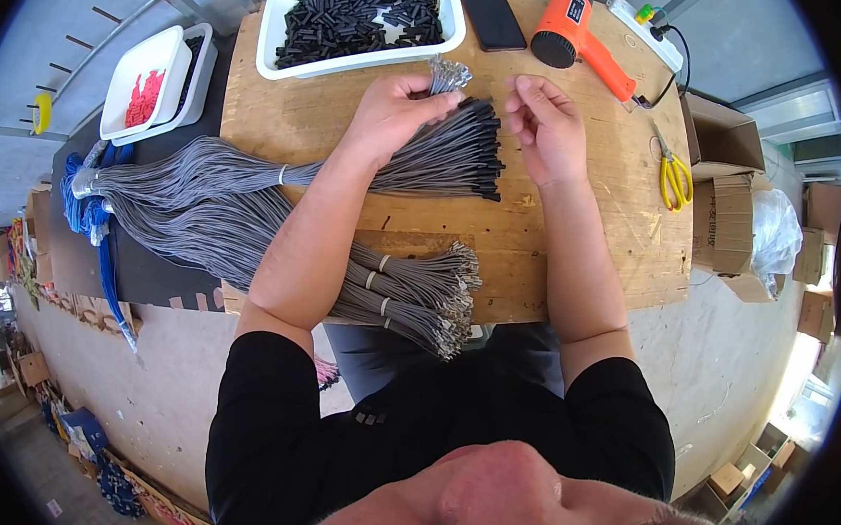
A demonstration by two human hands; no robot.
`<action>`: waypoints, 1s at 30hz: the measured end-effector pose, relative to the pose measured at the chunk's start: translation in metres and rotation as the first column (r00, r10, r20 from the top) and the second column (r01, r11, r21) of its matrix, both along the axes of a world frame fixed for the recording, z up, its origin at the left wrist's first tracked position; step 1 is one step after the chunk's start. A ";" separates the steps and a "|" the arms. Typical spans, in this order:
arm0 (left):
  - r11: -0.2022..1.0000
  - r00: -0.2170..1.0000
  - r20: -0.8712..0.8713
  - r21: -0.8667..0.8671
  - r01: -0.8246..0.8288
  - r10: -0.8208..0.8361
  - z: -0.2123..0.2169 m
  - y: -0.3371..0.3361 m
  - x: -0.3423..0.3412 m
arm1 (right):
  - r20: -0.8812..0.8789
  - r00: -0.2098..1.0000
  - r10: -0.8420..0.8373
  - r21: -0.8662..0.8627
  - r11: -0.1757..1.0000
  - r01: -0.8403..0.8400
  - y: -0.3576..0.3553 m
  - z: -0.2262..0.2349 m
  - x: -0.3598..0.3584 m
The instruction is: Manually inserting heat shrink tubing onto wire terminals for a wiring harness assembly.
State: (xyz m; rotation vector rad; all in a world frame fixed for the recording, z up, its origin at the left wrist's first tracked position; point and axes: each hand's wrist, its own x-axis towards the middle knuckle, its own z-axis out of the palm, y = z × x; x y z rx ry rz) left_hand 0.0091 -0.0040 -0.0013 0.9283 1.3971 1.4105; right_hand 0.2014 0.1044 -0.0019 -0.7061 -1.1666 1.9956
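Note:
My left hand (391, 112) grips a small bunch of grey wires with metal terminals (447, 74) near the far side of the wooden table (586, 234). Under that hand lies a bundle of grey wires with black sleeves on their ends (447, 149). My right hand (544, 126) hovers just to the right of it, fingertips pinched together; whether it holds something small I cannot tell. Tied bundles of grey wires with bare metal terminals (418, 296) lie at the near edge.
A white tray of black sleeves (359, 13) stands at the back. Beside it lie a dark phone (491, 14), an orange heat gun (579, 36), a power strip (646, 31) and yellow scissors (674, 172). White trays with red pieces (147, 87) sit left; cardboard boxes (729, 176) right.

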 end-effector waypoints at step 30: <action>1.000 0.996 0.090 0.010 -0.008 0.007 -0.006 0.002 -0.017 | 0.722 0.686 -0.093 0.692 0.127 -0.711 0.017 -0.001 -0.030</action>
